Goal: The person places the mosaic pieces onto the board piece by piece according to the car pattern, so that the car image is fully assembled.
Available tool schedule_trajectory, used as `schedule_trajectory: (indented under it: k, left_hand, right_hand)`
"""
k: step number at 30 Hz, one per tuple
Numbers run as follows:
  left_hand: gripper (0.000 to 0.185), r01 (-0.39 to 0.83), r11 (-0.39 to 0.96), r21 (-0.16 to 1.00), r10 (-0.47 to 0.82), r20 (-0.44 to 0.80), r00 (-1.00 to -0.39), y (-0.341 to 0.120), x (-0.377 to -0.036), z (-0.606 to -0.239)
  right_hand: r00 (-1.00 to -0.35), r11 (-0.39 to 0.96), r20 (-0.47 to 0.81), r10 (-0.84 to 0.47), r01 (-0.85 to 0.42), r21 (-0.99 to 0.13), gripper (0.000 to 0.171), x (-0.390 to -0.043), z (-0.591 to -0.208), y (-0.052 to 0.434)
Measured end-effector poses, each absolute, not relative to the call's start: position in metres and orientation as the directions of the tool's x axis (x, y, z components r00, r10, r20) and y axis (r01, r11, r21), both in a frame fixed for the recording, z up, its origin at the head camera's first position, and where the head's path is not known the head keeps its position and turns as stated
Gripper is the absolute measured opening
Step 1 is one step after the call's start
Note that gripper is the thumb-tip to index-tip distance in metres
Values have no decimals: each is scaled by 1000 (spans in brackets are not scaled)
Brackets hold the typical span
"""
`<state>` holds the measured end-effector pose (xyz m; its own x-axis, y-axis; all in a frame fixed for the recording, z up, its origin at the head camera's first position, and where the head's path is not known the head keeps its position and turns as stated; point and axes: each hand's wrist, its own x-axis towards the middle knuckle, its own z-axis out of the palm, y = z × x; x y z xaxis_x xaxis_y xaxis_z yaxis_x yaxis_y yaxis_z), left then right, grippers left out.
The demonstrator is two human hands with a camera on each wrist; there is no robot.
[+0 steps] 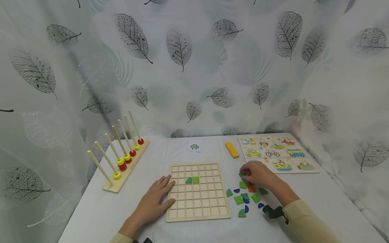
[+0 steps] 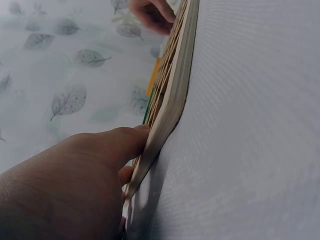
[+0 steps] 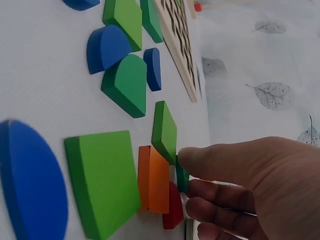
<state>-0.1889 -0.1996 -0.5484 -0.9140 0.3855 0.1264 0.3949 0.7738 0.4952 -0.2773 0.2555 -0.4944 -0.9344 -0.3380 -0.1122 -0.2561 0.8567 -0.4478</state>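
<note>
The right hand (image 1: 256,175) pinches a small green piece (image 3: 182,175) at the pile's twelve o'clock edge — light, rigid wood, probably best gripped by its thin sides. The left hand (image 1: 158,199) lies flat, fingers straight, against the grid board (image 1: 197,191) at nine o'clock.

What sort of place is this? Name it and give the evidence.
Probably a staged tabletop play or learning corner: a white table holds a wooden grid board, a peg rack with rings and a vehicle puzzle, with leaf-print curtain hung behind.

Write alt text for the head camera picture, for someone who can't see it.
A person's right hand pinches a small green piece above loose green, blue and orange pieces. Their left hand rests flat against a wooden grid board that holds two green pieces.
</note>
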Motion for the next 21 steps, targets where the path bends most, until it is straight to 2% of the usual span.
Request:
schedule_trajectory:
  k: [21]
  left_hand:
    - [71,389,775,498,381,123,-917,-201,-189,-551]
  right_hand:
    - [-943,860,-46,-331,-281,-426,25,-276,-499,250]
